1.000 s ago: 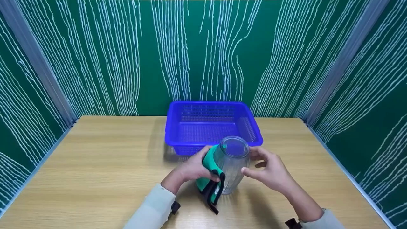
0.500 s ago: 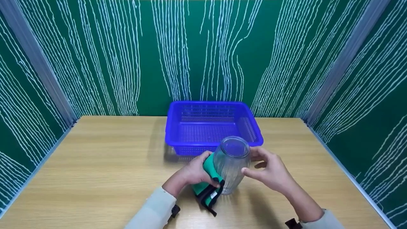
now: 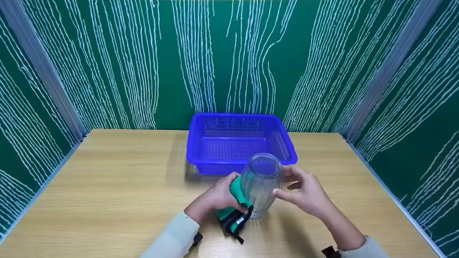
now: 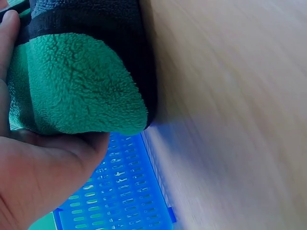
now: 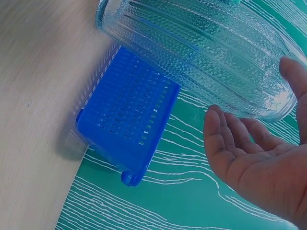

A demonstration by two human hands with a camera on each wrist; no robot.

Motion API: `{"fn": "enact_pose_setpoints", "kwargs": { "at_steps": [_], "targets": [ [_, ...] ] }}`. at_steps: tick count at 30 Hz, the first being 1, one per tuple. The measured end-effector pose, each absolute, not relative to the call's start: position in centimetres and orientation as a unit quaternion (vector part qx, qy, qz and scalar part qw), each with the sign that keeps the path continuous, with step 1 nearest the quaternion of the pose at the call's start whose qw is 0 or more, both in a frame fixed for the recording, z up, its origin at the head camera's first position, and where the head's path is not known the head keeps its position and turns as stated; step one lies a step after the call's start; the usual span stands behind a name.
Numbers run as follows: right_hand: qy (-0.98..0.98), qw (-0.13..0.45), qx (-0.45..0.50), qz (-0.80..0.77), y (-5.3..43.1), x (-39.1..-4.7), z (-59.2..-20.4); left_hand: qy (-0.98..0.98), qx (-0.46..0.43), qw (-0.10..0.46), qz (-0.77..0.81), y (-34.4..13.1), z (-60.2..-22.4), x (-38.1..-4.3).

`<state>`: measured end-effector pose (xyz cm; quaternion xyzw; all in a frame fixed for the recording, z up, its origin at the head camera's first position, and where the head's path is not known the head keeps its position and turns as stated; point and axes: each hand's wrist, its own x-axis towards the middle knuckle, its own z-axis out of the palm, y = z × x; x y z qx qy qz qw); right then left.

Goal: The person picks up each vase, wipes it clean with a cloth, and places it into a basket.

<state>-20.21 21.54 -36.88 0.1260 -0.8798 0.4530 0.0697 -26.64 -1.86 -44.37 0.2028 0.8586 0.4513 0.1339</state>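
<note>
A clear, ribbed glass vase is in front of the basket in the head view, its round end facing up. My right hand holds it from the right, thumb on the near side and fingers behind. In the right wrist view the thumb and fingertips touch the vase's wider end. My left hand grips a folded green cloth with black edging against the vase's left side. The cloth's fuzzy face fills the upper left of the left wrist view. The fingers behind the cloth are partly hidden.
A blue perforated plastic basket stands behind the vase, toward the back of the wooden table. Green panels with white wavy lines enclose the table at the back and sides.
My left hand and the cloth have slid a little lower along the vase, and the cloth's hanging edge has shifted slightly left. The right hand and vase stay almost still.
</note>
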Motion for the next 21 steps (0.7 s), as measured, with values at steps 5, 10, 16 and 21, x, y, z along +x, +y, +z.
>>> {"fn": "enact_pose_setpoints", "kwargs": {
  "at_steps": [5,10,16,21],
  "targets": [
    [-0.888,0.066,0.128,0.437,20.4,-18.9,-34.8,0.865,0.211,0.131,0.436,-2.1,-44.3,-26.6],
    [-0.897,0.087,0.148,0.409,20.7,-19.2,-35.4,0.852,0.214,0.145,0.456,-2.5,-44.0,-26.7],
    [-0.905,0.096,0.134,0.392,21.8,-20.4,-37.2,0.816,0.229,0.152,0.508,-2.9,-43.3,-26.9],
    [-0.899,0.104,0.142,0.401,22.1,-20.6,-37.7,0.798,0.239,0.147,0.533,-3.1,-42.9,-27.1]
  ]
}}
